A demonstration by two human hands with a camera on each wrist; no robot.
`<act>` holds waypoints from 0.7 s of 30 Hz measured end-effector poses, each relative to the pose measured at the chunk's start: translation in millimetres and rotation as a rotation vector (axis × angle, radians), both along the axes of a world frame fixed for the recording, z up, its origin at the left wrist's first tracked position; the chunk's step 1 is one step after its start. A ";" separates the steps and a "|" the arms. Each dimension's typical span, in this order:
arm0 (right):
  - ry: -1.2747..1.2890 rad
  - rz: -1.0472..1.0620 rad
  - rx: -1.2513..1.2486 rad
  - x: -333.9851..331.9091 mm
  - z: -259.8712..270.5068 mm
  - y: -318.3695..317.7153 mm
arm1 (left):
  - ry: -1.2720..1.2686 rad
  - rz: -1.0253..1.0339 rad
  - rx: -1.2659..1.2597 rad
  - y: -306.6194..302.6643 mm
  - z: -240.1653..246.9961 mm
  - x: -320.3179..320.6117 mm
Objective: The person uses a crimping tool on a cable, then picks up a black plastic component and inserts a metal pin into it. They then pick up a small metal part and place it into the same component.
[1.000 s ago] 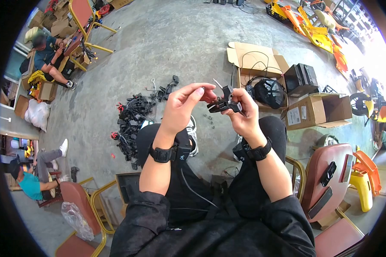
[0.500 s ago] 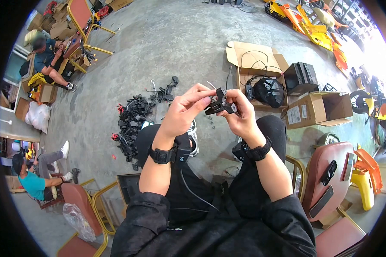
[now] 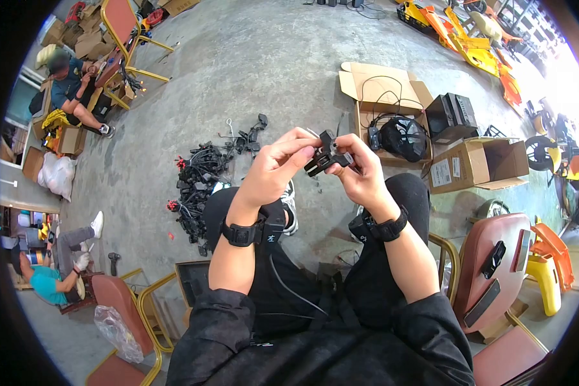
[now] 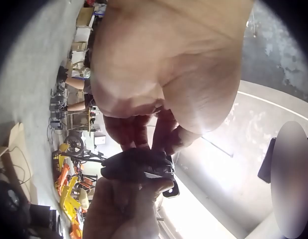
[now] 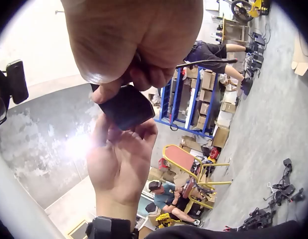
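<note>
Between both hands, above the lap, is a small black bracket-like part point(image 3: 325, 156) with projecting arms and a pale thin tip at its top. My left hand point(image 3: 268, 170) pinches its left side between thumb and fingertips. The right hand point(image 3: 365, 172) grips the other side, thumb underneath and fingers curled. From the left wrist, the black part point(image 4: 131, 164) shows dark between the two hands' fingertips. A broad, smooth face of the part point(image 5: 128, 108) appears in the right wrist view; fingers hide much of the rest.
A pile of black wired parts point(image 3: 196, 186) lies on the floor at left. An open carton point(image 3: 383, 90) holding a black bundle and a second cardboard box point(image 3: 469, 167) stand at right. Chairs point(image 3: 495, 264) flank me; two people sit at left.
My left thumb and fingers have closed onto the black part, previously held by the right hand. The part has tilted. At lower left, a seated person's hand has moved off a tool on the floor.
</note>
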State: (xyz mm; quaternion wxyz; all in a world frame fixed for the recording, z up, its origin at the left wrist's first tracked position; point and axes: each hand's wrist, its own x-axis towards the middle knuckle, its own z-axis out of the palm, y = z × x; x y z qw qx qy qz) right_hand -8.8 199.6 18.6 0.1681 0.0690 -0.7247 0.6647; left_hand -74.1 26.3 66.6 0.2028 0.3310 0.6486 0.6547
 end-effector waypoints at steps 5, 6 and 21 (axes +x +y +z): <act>-0.059 0.030 -0.007 1.9 4.0 1.2 | -0.111 -0.022 0.082 1.5 -7.5 -2.7; -0.041 0.024 -0.002 1.8 6.2 0.9 | -0.183 -0.038 0.126 1.6 -8.3 -3.1; -0.065 0.058 0.019 2.3 6.8 4.5 | -0.316 -0.010 0.159 -1.2 -14.5 -9.4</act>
